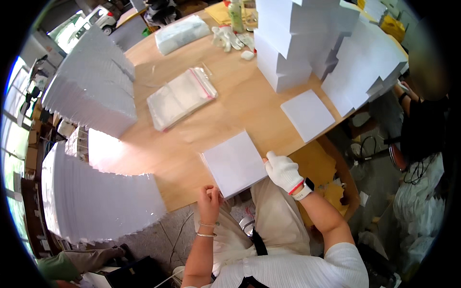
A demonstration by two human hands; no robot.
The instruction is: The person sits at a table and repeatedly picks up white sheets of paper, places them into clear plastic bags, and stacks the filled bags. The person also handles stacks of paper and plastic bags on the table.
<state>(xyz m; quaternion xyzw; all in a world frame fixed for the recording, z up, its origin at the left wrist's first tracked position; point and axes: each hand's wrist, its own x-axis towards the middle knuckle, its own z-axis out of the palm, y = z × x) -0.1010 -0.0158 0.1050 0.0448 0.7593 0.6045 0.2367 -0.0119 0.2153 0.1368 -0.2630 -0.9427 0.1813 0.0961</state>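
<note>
In front of me a flat white square packet [235, 163] lies at the table's near edge, its lower part jutting over my lap. A thin clear plastic margin shows along its left side. My left hand [209, 202], bare with bracelets at the wrist, has its fingers curled at the packet's lower left corner. On the right side, my right hand [283, 172] wears a white knitted glove and grips the packet's edge with the thumb toward it. The undersides of both grips are hidden. Beyond the packet lies a pile of clear plastic bags [181, 98] with a pink-red strip.
Tall stacks of white square sheets [288, 48] stand far right, one lone white square [308, 115] before them. Plastic-wrapped stacks [105, 201] fill the left side. White gloves [226, 38] and a bottle [236, 17] lie at the back. Below right sits an open cardboard box [353, 192].
</note>
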